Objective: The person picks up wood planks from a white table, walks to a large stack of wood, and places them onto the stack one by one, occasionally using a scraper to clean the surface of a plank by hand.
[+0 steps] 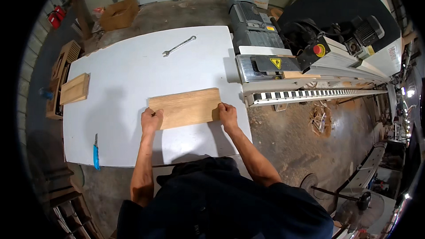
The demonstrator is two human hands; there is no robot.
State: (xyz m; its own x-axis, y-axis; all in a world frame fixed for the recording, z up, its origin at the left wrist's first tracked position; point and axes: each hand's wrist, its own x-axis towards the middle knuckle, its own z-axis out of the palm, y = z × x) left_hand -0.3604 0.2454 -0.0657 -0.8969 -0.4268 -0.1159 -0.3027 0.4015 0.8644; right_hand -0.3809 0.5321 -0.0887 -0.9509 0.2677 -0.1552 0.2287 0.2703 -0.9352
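A rectangular wooden board (188, 108) with pale brown grain is held between my two hands over the front right part of the white table (133, 57). My left hand (152, 119) is closed around the board's left end, near its lower corner. At the opposite end, my right hand (227, 115) grips the right edge, fingers curled. The board casts a shadow on the tabletop below it. Whether its underside touches the table, I cannot tell.
A wrench (179, 46) lies toward the table's far side. On the left are a short wooden board (75, 89) and a blue-handled utility knife (96, 152) at the front edge. An edge-processing machine (279, 66) with a red stop button (318, 50) adjoins the right side.
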